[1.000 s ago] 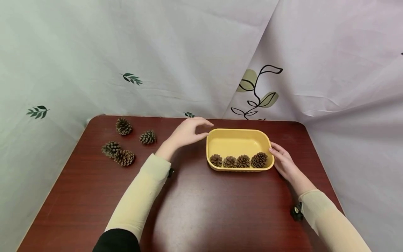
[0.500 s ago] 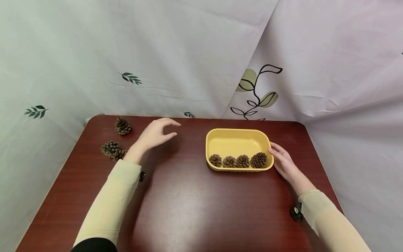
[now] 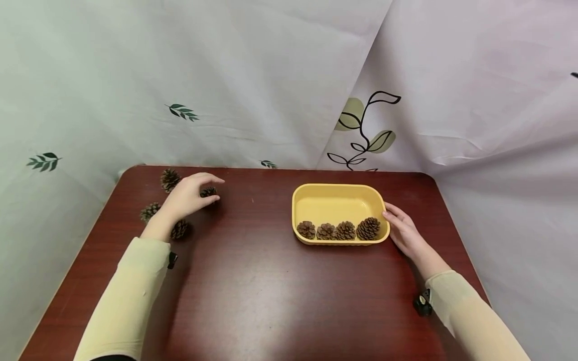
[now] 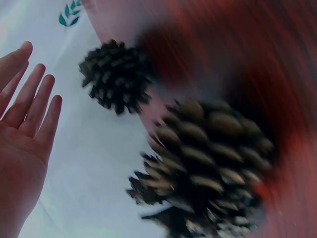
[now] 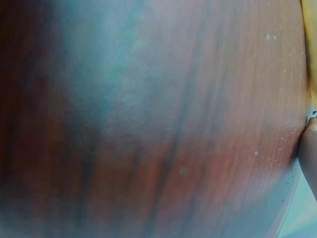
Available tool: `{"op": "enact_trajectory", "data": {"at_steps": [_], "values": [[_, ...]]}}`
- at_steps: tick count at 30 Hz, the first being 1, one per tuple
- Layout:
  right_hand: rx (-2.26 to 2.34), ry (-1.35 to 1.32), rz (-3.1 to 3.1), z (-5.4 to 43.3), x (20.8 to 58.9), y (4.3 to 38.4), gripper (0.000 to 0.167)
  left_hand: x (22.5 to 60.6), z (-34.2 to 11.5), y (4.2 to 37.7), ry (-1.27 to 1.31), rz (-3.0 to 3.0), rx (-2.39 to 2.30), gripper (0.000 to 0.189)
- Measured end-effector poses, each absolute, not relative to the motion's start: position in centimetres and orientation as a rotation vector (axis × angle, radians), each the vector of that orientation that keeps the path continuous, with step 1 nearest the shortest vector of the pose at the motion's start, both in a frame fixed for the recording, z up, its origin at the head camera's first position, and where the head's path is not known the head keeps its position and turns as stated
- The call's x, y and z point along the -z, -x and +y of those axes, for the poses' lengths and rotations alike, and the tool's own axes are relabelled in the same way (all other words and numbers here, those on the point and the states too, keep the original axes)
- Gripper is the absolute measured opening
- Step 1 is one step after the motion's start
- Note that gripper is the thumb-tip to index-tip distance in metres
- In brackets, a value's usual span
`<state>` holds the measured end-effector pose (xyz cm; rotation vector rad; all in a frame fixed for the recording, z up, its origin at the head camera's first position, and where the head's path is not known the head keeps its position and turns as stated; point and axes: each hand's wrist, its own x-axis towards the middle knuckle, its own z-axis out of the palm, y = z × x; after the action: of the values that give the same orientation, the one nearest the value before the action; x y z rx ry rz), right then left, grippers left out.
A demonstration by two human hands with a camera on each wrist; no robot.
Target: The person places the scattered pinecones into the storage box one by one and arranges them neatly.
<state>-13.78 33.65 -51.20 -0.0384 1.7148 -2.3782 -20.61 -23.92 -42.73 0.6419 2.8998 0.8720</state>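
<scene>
My left hand [image 3: 187,198] is at the table's left back, thumb and fingers spread apart around a brown pine cone [image 3: 208,192], which shows in the gap between them. In the left wrist view the hand [image 4: 25,124] appears with extended fingers, and a pine cone [image 4: 118,77] hangs in view beside it. Larger and blurred, another pine cone [image 4: 208,148] fills the lower middle there. My right hand [image 3: 406,235] holds the right end of a yellow rectangular tub [image 3: 334,188], its thumb at the rim. Along the tub's near side sit several pine cones [image 3: 345,230].
Behind and beside my left hand lie more pine cones: one at the back [image 3: 169,179], one at the left [image 3: 150,211], one by the wrist [image 3: 179,229]. The dark red table [image 3: 253,271] ends at a white patterned cloth [image 3: 253,100].
My left hand has moved left from beside the tub to the loose pine cone, its fingers still spread. The right hand stays at the tub's right end. The view has shifted slightly.
</scene>
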Motion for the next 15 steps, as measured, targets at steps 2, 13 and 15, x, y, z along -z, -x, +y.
{"op": "enact_trajectory", "data": {"at_steps": [2, 13, 15], "values": [[2.377, 0.035, 1.721, 33.6, 51.2, 13.8, 0.037, 42.9, -24.7, 20.5, -0.623, 2.903, -0.857, 0.043], [2.384, 0.033, 1.706, 33.6, 51.2, 13.9, 0.039, 44.4, -27.4, 20.4, -0.528, 2.913, -0.816, 0.047], [2.382, 0.034, 1.709, 33.7, 51.2, 13.9, 0.039, 44.6, -27.7, 20.4, -0.509, 2.913, -0.807, 0.048]]}}
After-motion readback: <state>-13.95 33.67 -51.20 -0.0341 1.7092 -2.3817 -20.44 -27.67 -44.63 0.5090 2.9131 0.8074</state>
